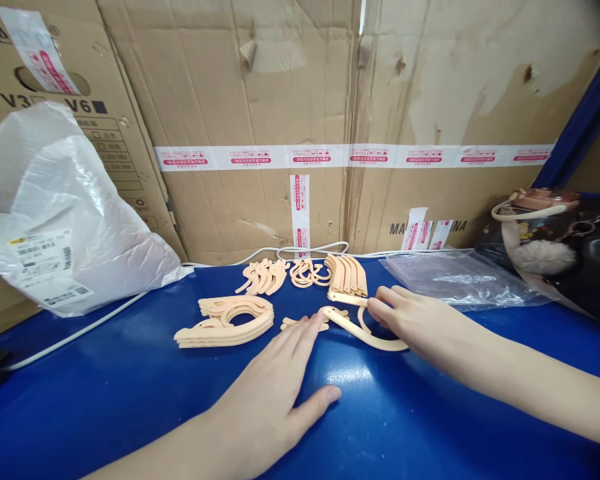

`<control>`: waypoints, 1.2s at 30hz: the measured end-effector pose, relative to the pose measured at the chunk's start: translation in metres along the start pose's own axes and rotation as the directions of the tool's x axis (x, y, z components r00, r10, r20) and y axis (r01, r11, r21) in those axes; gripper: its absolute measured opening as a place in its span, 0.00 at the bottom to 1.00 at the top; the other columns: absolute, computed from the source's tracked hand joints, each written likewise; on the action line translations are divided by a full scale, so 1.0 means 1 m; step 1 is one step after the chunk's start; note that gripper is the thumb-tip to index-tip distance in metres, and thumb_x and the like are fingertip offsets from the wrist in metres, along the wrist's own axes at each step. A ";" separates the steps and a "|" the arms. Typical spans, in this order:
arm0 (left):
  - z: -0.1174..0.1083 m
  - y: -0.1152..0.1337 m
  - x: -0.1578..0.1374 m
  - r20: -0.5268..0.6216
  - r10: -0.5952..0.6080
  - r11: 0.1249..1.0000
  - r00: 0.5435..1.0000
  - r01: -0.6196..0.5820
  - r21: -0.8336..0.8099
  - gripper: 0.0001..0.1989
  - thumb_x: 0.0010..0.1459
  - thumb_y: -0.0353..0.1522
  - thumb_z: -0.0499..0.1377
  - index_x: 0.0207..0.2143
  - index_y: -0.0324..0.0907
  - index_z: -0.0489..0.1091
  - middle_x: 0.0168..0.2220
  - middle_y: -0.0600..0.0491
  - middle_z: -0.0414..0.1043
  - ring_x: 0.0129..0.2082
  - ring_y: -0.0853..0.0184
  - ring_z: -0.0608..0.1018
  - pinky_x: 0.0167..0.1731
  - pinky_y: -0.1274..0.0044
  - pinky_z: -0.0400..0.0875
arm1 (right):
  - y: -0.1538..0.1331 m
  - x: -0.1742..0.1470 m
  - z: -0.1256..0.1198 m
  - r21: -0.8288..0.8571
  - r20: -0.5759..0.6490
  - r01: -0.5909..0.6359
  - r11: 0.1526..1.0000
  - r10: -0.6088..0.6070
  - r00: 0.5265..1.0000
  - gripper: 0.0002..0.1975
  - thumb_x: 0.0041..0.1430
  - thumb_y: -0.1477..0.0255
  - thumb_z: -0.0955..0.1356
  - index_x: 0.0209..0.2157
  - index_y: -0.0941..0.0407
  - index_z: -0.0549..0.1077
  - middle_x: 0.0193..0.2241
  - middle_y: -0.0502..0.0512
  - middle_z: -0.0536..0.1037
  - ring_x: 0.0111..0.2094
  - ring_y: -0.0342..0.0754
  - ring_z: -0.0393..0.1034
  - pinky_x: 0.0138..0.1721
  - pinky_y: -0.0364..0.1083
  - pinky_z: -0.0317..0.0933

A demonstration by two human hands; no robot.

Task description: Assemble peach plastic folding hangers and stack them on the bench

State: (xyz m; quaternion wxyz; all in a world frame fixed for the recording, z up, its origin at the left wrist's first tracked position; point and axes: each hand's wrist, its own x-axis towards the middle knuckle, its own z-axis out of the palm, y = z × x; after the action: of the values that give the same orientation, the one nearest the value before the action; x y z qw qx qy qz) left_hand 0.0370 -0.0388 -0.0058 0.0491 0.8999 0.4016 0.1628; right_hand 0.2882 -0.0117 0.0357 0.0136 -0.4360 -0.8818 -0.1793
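Peach plastic parts that look like folding clothes hanger pieces lie on the blue table (145, 393). My left hand (280, 393) is laid out flat, fingers stretched forward and thumb apart. Its fingertips touch the hinge end of a curved hanger arm (365, 333) and partly cover small pieces (287, 324) beneath. With bent fingers, my right hand (405, 313) grips the hanger on its right side, where a second arm (347, 300) and a curved hook piece (363, 319) meet the fingers. Its fingertips are partly hidden. Left of my hands sits a stack of folded hangers (220, 339).
Behind are a row of hanger arms (349, 277), several hooks (307, 273) and curved pieces (265, 277). A white plastic parcel (80, 220) stands left; a clear bag (445, 273) and a dark handbag (595, 267) lie right. Cardboard (260, 87) walls the back, with a white cable (80, 330) along it.
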 end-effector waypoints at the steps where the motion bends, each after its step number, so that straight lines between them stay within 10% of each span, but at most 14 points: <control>1: -0.001 0.001 0.000 -0.007 0.015 0.999 1.000 -0.014 0.029 0.33 0.64 0.44 0.47 0.66 0.44 0.40 0.65 0.45 0.49 0.63 0.55 0.57 0.56 0.58 0.61 | 0.000 0.001 -0.001 -0.025 -0.001 0.003 1.000 -0.003 1.000 0.14 0.49 0.89 0.64 0.33 0.58 0.69 0.29 0.54 0.72 0.26 0.47 0.65 0.26 0.43 0.55; 13: -0.001 0.010 0.003 -0.186 0.191 0.869 0.964 -0.078 0.489 0.13 0.59 0.25 0.52 0.45 0.33 0.71 0.38 0.44 0.77 0.35 0.57 0.80 0.30 0.68 0.78 | 0.013 0.001 0.009 -0.024 -0.006 0.098 0.995 -0.099 0.995 0.11 0.51 0.87 0.65 0.31 0.56 0.69 0.29 0.51 0.73 0.27 0.48 0.65 0.30 0.45 0.53; 29: -0.009 0.015 0.002 -0.133 0.315 0.681 0.940 -0.126 0.721 0.27 0.53 0.13 0.39 0.47 0.30 0.70 0.39 0.44 0.78 0.33 0.63 0.80 0.29 0.77 0.75 | 0.008 0.000 0.006 -0.098 -0.060 0.148 0.984 -0.155 0.986 0.08 0.53 0.84 0.65 0.32 0.57 0.69 0.28 0.52 0.73 0.27 0.47 0.66 0.30 0.46 0.53; 36: -0.004 0.011 0.003 -0.157 0.335 0.725 0.929 -0.148 0.673 0.25 0.55 0.14 0.39 0.48 0.30 0.68 0.39 0.42 0.77 0.35 0.60 0.79 0.31 0.74 0.72 | -0.011 -0.002 -0.007 0.188 -0.127 0.185 0.965 -0.163 0.978 0.12 0.66 0.66 0.60 0.31 0.57 0.68 0.31 0.53 0.71 0.30 0.46 0.64 0.33 0.45 0.55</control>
State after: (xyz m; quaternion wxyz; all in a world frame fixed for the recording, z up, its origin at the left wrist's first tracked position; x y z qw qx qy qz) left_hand 0.0453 -0.0443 0.0012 -0.3425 0.8747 0.3138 0.1381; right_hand 0.2796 -0.0215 0.0380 0.0900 -0.3426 -0.9281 -0.1147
